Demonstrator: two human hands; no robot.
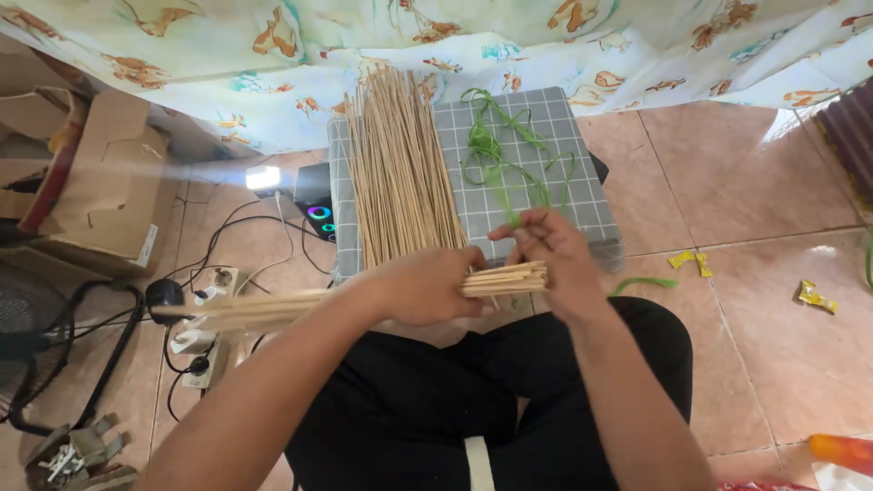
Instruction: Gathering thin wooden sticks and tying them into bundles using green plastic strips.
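Observation:
My left hand (427, 286) grips a bundle of thin wooden sticks (505, 278) that lies crosswise over my lap, its long end reaching left. My right hand (546, 250) is at the bundle's right end, fingers pinched on a thin green strip (503, 194) that leads up to a tangle of green strips (496, 145). A large pile of loose sticks (396, 168) lies lengthwise on a grey checked cushion (568, 195) in front of me.
Cardboard boxes (100, 173) stand at the left. Power strips and black cables (195, 300) spread over the tiled floor at left, beside a small lit device (318, 216). Yellow scraps (814, 295) and a green strip (641, 284) lie on the tiles at right. A patterned cloth (509, 41) hangs behind.

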